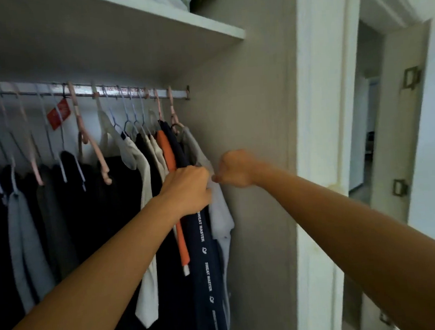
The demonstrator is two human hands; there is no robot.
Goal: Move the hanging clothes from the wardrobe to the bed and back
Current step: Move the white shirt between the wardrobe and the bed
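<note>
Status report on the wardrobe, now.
Left hand and right hand both grip the grey shirt, last on the rail. Still hanging. Nothing in the way.

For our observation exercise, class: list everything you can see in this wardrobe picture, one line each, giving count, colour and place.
Rail: one, metallic, across the wardrobe under the shelf.
Shelf: one, white, above the rail, bundles on top.
Hangers: many, pink and pale blue-grey, hooked on the rail.
Red tag: one, hanging near the rail, left of centre.
Dark garments: several, black or navy, left half.
Orange garment: one, right cluster.
Navy lettered garment: one, white lettering, beside the orange.
Pale grey shirt: one, rightmost.
Door: one, white, open, far right.
Left hand: grips the right-cluster clothes.
Right hand: pinches the pale grey shirt.
</note>
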